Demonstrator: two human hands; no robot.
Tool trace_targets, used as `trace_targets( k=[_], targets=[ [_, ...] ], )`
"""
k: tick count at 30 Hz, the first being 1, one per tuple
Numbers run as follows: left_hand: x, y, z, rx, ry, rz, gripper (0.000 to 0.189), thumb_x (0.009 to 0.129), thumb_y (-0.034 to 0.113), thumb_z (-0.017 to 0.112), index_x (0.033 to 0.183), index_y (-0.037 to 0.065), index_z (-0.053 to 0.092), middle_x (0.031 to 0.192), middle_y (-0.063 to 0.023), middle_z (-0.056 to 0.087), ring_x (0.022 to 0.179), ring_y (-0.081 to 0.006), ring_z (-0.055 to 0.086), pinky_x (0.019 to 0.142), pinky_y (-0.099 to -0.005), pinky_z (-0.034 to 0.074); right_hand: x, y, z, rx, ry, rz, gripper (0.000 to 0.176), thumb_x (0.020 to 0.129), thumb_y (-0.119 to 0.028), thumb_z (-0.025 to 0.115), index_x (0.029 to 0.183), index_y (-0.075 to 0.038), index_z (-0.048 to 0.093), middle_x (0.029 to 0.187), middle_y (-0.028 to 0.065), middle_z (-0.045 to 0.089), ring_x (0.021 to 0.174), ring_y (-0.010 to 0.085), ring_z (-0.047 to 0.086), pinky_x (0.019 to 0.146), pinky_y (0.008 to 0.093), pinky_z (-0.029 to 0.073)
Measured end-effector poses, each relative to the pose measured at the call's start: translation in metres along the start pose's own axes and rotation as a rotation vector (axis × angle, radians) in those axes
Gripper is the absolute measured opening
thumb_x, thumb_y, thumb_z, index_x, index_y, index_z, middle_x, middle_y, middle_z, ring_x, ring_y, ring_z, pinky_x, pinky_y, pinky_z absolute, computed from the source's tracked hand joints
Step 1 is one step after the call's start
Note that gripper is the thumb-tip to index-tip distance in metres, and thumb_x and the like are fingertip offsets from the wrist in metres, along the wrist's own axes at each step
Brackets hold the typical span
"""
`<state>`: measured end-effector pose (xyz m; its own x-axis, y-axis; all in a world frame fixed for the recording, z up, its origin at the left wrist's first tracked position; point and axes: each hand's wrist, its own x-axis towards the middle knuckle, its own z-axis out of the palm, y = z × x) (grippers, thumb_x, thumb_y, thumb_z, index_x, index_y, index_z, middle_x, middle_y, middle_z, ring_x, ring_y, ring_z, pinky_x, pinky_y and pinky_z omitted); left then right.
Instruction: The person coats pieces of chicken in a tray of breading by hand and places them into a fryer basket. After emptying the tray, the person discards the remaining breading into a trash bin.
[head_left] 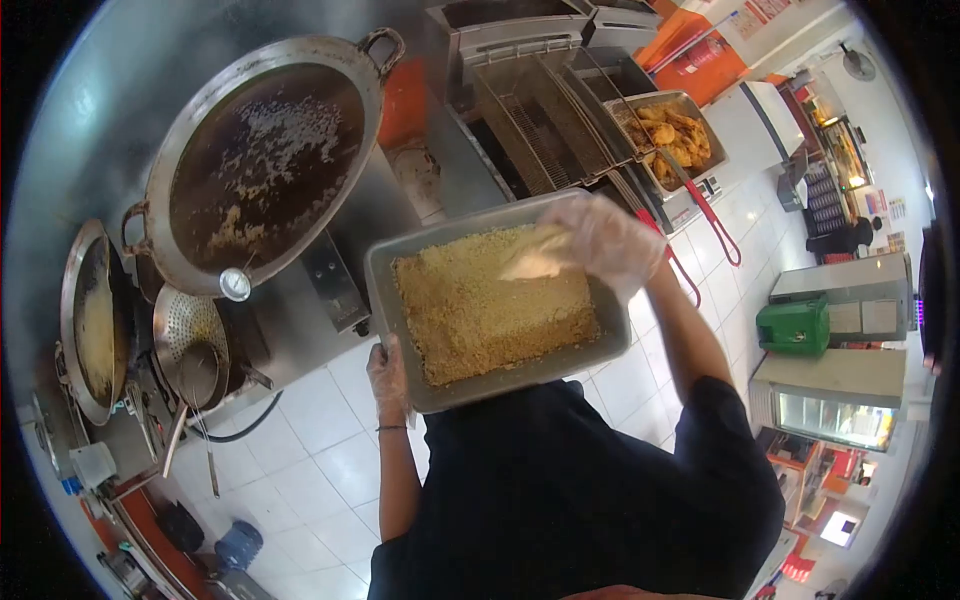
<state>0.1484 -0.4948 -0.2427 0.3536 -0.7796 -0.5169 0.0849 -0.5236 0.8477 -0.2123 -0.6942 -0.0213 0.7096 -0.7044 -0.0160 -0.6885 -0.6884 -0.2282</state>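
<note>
A large oil-filled wok [310, 52] and fryer baskets [530, 145] mark a commercial kitchen.

White tiles pave the floor [330, 450]. A grey wall [240, 30] rises behind the steel stove [395, 200], and an orange panel [690, 55] stands past the fryers [545, 110]. Across the room, a green bin [795, 325] sits near a lit glass-fronted fridge [835, 420]. Farther up, a display case [848, 155] glows warmly, with a round fan [857, 63] beyond it.
</note>
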Motion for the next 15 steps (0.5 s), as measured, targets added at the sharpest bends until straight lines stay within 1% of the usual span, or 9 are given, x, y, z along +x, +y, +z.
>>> trace_targets(
  k=[2, 5, 8, 9, 11, 12, 13, 15],
  targets=[
    [0.007, -0.014, -0.002, -0.016, 0.003, 0.007, 0.046, 0.108, 0.048, 0.062, 0.105, 0.002, 0.064, 0.092, -0.0012, 0.062, 0.083, -0.0114, 0.052, 0.074, -0.0307, 0.048, 0.014, 0.008, -0.053, 0.263, -0.051, 0.207, 0.031, 0.092, -0.028, 0.080, 0.119, -0.013, 0.074, 0.109, 0.0039, 0.073, 0.097, 0.0202, 0.071, 0.085, 0.0312, 0.059],
    [-0.007, 0.013, 0.000, 0.102, 0.014, 0.041, 0.045, 0.108, 0.048, 0.062, 0.104, 0.004, 0.065, 0.091, -0.0006, 0.061, 0.083, -0.0110, 0.052, 0.074, -0.0306, 0.048, 0.027, 0.024, -0.104, 0.410, 0.078, 0.356, 0.028, 0.090, -0.025, 0.082, 0.112, -0.008, 0.075, 0.103, 0.0072, 0.075, 0.098, 0.0207, 0.073, 0.089, 0.0349, 0.059],
    [-0.013, 0.019, 0.004, 0.004, 0.025, 0.051, 0.045, 0.107, 0.049, 0.063, 0.103, 0.004, 0.065, 0.091, -0.0012, 0.061, 0.083, -0.0120, 0.052, 0.075, -0.0317, 0.048, 0.047, 0.056, -0.111, 0.073, 0.139, 0.261, 0.029, 0.087, -0.020, 0.083, 0.110, -0.004, 0.074, 0.106, 0.0101, 0.075, 0.101, 0.0247, 0.073, 0.091, 0.0361, 0.059],
    [-0.014, 0.022, 0.007, -0.012, 0.035, 0.054, 0.043, 0.108, 0.046, 0.063, 0.102, 0.004, 0.064, 0.089, -0.0004, 0.061, 0.081, -0.0110, 0.051, 0.072, -0.0311, 0.048, 0.057, 0.082, -0.096, -0.048, 0.125, 0.235, 0.033, 0.087, -0.018, 0.083, 0.114, -0.003, 0.073, 0.105, 0.0122, 0.074, 0.104, 0.0290, 0.072, 0.095, 0.0378, 0.056],
    [-0.017, 0.027, 0.009, -0.043, 0.056, 0.058, 0.037, 0.108, 0.041, 0.064, 0.099, 0.005, 0.063, 0.086, 0.0012, 0.061, 0.077, -0.0091, 0.050, 0.067, -0.0299, 0.046, 0.070, 0.116, -0.080, -0.099, -0.001, 0.221, 0.036, 0.086, -0.018, 0.082, 0.118, -0.004, 0.073, 0.110, 0.0129, 0.074, 0.108, 0.0299, 0.070, 0.100, 0.0381, 0.055],
    [-0.017, 0.027, 0.009, -0.014, 0.067, 0.059, 0.038, 0.108, 0.041, 0.064, 0.100, 0.004, 0.064, 0.087, 0.0003, 0.062, 0.078, -0.0097, 0.051, 0.068, -0.0302, 0.047, 0.076, 0.128, -0.077, -0.125, -0.063, 0.213, 0.038, 0.086, -0.019, 0.082, 0.119, -0.005, 0.072, 0.113, 0.0133, 0.074, 0.110, 0.0303, 0.070, 0.102, 0.0382, 0.054],
    [-0.016, 0.027, 0.009, 0.014, 0.080, 0.063, 0.038, 0.108, 0.040, 0.064, 0.101, 0.003, 0.064, 0.087, -0.0005, 0.063, 0.079, -0.0103, 0.052, 0.068, -0.0304, 0.048, 0.083, 0.139, -0.078, -0.210, -0.208, 0.180, 0.041, 0.085, -0.014, 0.081, 0.123, -0.006, 0.071, 0.123, 0.0140, 0.071, 0.116, 0.0310, 0.068, 0.106, 0.0381, 0.053],
    [-0.010, 0.023, 0.013, 0.013, 0.092, 0.073, 0.038, 0.109, 0.040, 0.064, 0.102, 0.002, 0.064, 0.088, -0.0018, 0.064, 0.080, -0.0112, 0.053, 0.069, -0.0309, 0.048, 0.115, 0.187, -0.048, -0.234, -0.097, 0.177, 0.043, 0.090, -0.016, 0.078, 0.131, -0.008, 0.068, 0.127, 0.0145, 0.071, 0.121, 0.0308, 0.068, 0.109, 0.0386, 0.052]
  ],
)
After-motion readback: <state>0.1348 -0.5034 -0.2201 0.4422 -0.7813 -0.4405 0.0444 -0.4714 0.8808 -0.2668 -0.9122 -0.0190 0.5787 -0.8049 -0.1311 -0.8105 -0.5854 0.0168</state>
